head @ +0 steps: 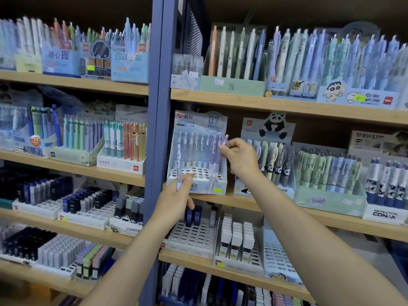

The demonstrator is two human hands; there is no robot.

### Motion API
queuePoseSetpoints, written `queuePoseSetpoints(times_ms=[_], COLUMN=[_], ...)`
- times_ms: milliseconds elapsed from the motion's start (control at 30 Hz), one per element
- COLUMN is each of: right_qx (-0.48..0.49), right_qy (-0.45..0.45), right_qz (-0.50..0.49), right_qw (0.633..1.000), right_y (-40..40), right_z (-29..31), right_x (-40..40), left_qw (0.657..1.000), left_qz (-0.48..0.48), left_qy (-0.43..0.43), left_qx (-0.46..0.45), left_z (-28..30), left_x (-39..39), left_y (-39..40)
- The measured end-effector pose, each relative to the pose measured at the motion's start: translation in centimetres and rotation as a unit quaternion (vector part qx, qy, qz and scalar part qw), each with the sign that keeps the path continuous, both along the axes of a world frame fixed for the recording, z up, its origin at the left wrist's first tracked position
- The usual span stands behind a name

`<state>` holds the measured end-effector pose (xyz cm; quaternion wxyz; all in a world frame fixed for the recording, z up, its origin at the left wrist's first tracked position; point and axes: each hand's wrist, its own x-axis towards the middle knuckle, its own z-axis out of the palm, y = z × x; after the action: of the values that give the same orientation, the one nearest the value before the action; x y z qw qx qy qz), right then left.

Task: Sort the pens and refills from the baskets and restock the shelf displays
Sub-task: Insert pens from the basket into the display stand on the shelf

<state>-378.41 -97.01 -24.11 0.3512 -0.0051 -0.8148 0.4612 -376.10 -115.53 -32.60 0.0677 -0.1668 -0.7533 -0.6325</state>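
left hand: left hand [176,195] reaches up to the front of the pencil box [197,164] on the middle wooden shelf [254,200]. Fingers and thumb are curled round a clear pencil [179,164], held upright against the left side of the box.
right hand: right hand [241,156] is at the box's right edge, fingertips pinching the top of a pale purple pencil [224,143] that leans in the back row.
pencil box: white and pale blue, card back marked 0.7 mm, tilted a little toward the camera. Back row holds a line of pastel pencils. Front rows are mostly open round holes.
neighbours: panda pen box [265,160] sits just beside it on the right, then green and blue pens [326,173].
shelf below: white slotted tray [194,236] with a few dark lead cases [193,215], partly behind the left hand. White lead cases [237,239] stand next to it.
left bay: blue upright post [154,129] splits the shelving. More pen boxes and lead trays there, blurred.
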Motion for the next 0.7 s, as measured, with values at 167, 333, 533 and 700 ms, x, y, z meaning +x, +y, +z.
queuePoseSetpoints(times_ms=[167, 333, 533, 700], right_qx=[0.024, 0.026, 0.064, 0.084], right_qy=[-0.016, -0.024, 0.040, 0.022], right_qz=[0.028, 0.015, -0.037, 0.104], right_qw=[0.999, 0.999, 0.996, 0.991], right_y=[-0.8, -1.2, -1.4, -3.2], right_z=[0.4, 0.0, -0.3, -0.3], right_x=[-0.7, -0.8, 0.7, 4.0], left_qw=[1.000, 1.000, 0.999, 0.999], left_qz=[0.000, -0.003, -0.021, -0.034], left_qy=[-0.004, -0.001, -0.006, -0.016], left_qx=[0.011, 0.017, 0.032, 0.003], left_z=[0.0, -0.1, -0.1, 0.3], left_x=[-0.2, -0.2, -0.4, -0.6], left_y=[0.0, -0.1, 0.0, 1.1])
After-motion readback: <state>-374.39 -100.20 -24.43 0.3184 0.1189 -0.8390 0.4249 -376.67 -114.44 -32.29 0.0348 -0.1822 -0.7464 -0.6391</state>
